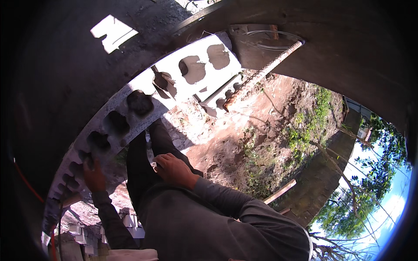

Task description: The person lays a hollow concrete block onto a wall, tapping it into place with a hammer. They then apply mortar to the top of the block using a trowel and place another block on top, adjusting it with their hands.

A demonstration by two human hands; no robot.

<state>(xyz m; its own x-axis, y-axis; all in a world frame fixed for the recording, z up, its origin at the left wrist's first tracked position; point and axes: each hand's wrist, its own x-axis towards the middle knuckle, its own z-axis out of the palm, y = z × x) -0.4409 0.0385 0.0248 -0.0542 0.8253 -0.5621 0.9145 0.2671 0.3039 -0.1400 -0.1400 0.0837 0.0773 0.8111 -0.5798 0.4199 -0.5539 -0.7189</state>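
Note:
A curved-looking row of grey hollow concrete blocks [167, 98] runs in front of me, sunlit at the far end and shaded at the near left. My left hand [94, 175] reaches up to the shaded part, its fingertips at the edge of a dark hollow. Shadow and blur hide how those fingers are set. My right hand [175, 170] lies over my dark trouser leg [138, 162], apart from the blocks. Its fingers are curled in, and a small pale bit shows by the fingertips, too small to name.
A ribbed, rusty steel bar [265, 74] stands beyond the blocks, with thin wire [274, 39] looped near its top. Another hollow block [222, 96] sits lower, beside the bar. Uneven earth [235, 143] with weeds slopes right. An orange cord [28, 180] hangs at the left.

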